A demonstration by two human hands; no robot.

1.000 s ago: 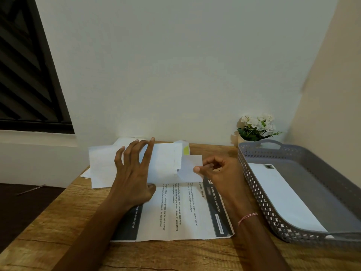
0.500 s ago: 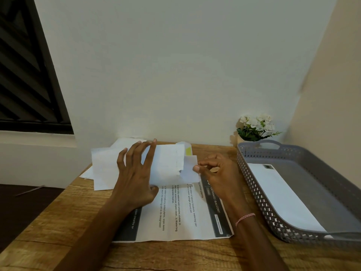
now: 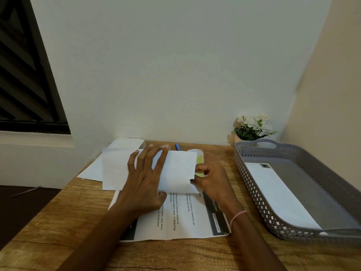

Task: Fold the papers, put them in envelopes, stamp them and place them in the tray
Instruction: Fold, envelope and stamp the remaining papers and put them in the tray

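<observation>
Head view: left hand with fingers spread flat on a white envelope, envelope lay over a printed paper on the wooden surface, right hand pinched the white envelope's right end, grey tray at right held a stamped envelope

home desk nook | wooden desk | letter tray | potted flowers (white) | louvred window

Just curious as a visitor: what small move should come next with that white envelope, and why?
Probably fold the end flap shut: the left hand presses the envelope flat while the right hand pinches its right end.
</observation>
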